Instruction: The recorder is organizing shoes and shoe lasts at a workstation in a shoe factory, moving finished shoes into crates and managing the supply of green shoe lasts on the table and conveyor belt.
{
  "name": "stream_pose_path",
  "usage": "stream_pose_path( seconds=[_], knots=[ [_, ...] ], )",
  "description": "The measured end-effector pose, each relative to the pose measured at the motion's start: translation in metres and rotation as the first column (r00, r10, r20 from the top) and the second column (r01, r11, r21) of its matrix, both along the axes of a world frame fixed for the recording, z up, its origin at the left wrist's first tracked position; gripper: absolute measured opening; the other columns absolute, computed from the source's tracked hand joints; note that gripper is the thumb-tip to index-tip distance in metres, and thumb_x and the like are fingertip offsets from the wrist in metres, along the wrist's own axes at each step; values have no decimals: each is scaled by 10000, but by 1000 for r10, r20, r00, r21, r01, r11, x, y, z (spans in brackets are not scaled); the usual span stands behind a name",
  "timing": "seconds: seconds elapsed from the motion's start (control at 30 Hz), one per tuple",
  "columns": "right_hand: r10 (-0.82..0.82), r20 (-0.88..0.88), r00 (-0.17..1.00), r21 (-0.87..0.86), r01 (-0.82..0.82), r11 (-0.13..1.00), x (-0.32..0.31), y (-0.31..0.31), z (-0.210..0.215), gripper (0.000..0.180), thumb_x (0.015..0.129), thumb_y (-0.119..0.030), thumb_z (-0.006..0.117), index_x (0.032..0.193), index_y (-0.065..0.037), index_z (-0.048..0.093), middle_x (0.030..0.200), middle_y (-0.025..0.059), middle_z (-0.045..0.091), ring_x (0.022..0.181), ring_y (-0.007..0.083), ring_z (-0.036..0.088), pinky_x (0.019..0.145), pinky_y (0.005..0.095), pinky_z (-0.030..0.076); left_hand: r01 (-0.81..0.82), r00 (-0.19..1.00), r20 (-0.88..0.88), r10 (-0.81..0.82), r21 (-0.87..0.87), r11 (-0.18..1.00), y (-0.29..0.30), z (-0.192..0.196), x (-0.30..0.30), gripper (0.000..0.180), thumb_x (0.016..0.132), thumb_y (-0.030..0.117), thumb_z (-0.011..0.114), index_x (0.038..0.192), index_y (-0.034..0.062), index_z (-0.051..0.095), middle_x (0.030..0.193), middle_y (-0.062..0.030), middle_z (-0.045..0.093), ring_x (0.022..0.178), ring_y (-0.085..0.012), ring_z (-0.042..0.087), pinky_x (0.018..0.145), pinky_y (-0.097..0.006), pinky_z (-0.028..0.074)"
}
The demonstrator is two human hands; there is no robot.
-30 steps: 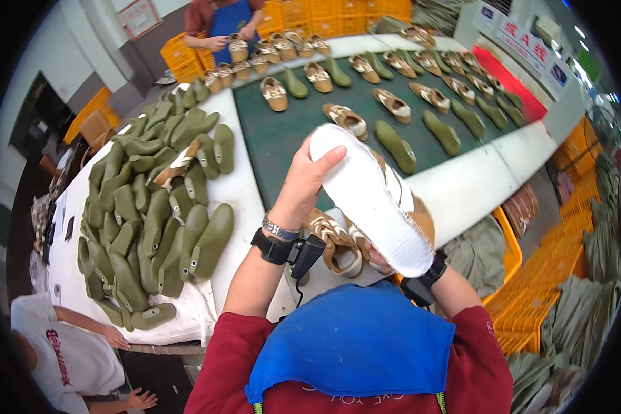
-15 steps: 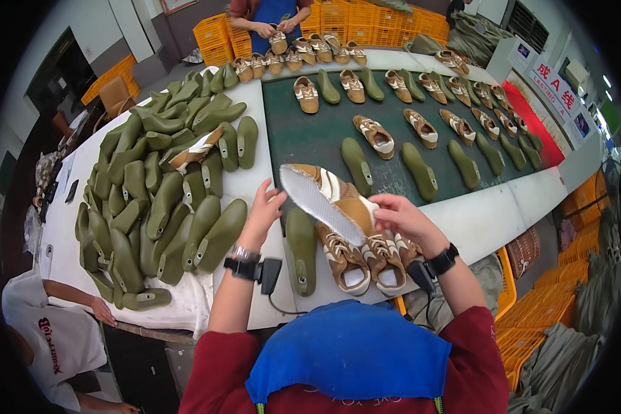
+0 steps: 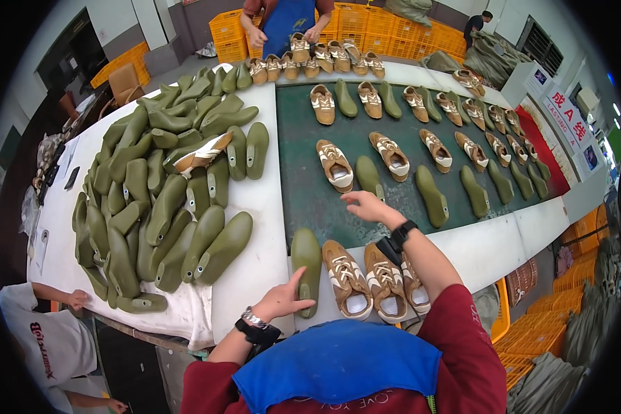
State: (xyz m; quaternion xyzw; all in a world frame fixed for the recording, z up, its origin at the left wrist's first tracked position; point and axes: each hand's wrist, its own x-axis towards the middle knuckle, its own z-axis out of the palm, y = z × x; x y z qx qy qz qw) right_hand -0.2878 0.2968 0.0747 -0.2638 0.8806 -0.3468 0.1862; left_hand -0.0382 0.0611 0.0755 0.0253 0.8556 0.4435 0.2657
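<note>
Head view. Under both hands, a white-covered worktable (image 3: 255, 207) with a dark green conveyor belt (image 3: 303, 200) running away from the person; beyond it, stacked yellow crates (image 3: 366, 21) and a second person in a blue apron (image 3: 286, 17) at the far end, hands on a row of shoes. At the near left corner, another person's arm in a white shirt (image 3: 41, 338).

Left hand (image 3: 283, 300) low at the table's near edge, watch on the wrist, fingers loosely spread, index tip touching the lower end of an olive green shoe last (image 3: 306, 265) lying on the white surface; gripping nothing. Right hand (image 3: 366, 205) stretched forward over the belt, palm down, fingers open and extended, empty, hovering just short of another green last (image 3: 370, 178) and near a tan-and-white sneaker (image 3: 337, 164).

Between the two hands, just right of the touched last, three tan sneakers (image 3: 366, 279) side by side, the right forearm crossing above the outermost one. Well to the left of the left hand, a big heap of green lasts (image 3: 165, 186) with one sneaker (image 3: 201, 153) lying on top. Beyond the right hand, pairs of sneaker and last spaced along the belt towards the far end.
</note>
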Motion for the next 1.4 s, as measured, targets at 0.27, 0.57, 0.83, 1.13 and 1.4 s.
stream_pose_path(
  seconds=[0.27,0.57,0.83,1.13,1.4],
  knots=[
    [-333,-7,943,-196,325,925,127,129,62,282,817,-54,556,1095,-8,569,835,97,636,774,153,615,709,270,488,-255,871,-491,10,-434,864,16,-29,-55,451,759,327,522,1178,162,493,642,-158,615,606,-333,606,565,-435,488],
    [-518,18,855,-144,515,845,237,148,40,257,805,-49,564,1058,-4,585,869,138,637,778,214,627,722,284,488,-188,935,-354,-35,-576,795,4,-87,-194,561,800,320,489,1299,102,355,885,-251,617,832,-394,603,764,-463,477],
    [-128,-129,983,3,129,992,237,76,4,386,784,-145,596,1152,-57,520,907,152,614,826,303,610,705,395,485,-36,949,-301,-91,-392,919,17,-49,-124,671,781,370,593,1329,84,330,838,-230,623,809,-369,607,727,-424,484],
    [-49,-216,975,268,107,957,207,40,-23,253,799,-230,568,953,-29,556,752,169,623,733,344,611,651,452,474,45,843,-490,-224,-350,936,86,-38,-20,664,704,281,638,1263,41,372,942,-217,598,783,-348,606,688,-407,493],
    [-282,-374,883,-18,297,955,207,31,32,171,823,-182,521,845,-17,561,749,176,612,698,354,598,629,468,464,-110,789,-606,99,20,994,74,20,-37,427,727,92,588,1138,41,486,1004,-182,568,875,-341,583,729,-400,482]
  ],
)
